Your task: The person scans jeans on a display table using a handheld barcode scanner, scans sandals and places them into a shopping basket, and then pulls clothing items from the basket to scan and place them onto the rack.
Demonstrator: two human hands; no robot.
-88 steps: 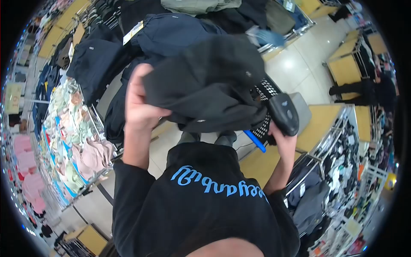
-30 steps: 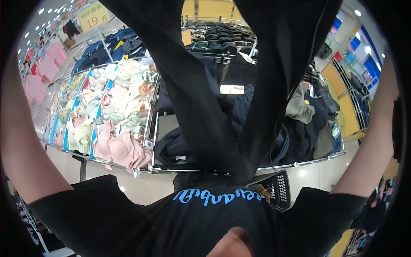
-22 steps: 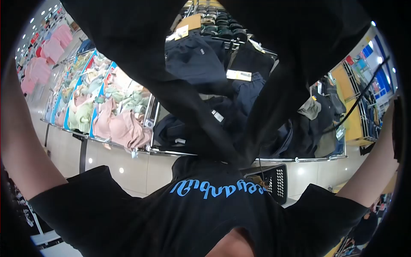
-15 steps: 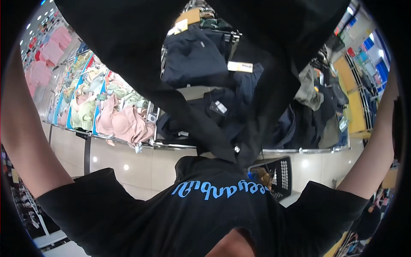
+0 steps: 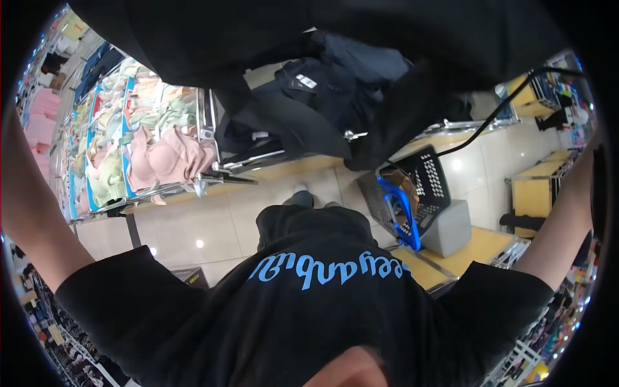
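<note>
A large black garment [image 5: 412,35], probably trousers with two legs, spans the top of the view and hangs down toward the middle. Both my arms reach up along the left and right edges, and my hands lie outside the frame, so their grip is hidden. Dark folded clothes [image 5: 335,84] lie on the display behind the garment, one with a white tag. A thin black cable [image 5: 487,122] runs from the right edge toward a black basket.
The black basket [image 5: 433,180] with a blue handle [image 5: 403,209] stands at right beside a grey box [image 5: 451,226]. Pastel bras [image 5: 171,155] fill a rack at left. Wooden display stands [image 5: 532,193] are at right. Tiled floor [image 5: 174,232] shows below.
Earlier, my hands were visible with the bundled black garment and a dark device; since then the garment has unfolded and risen. The view has tilted down, showing more floor and the whole basket.
</note>
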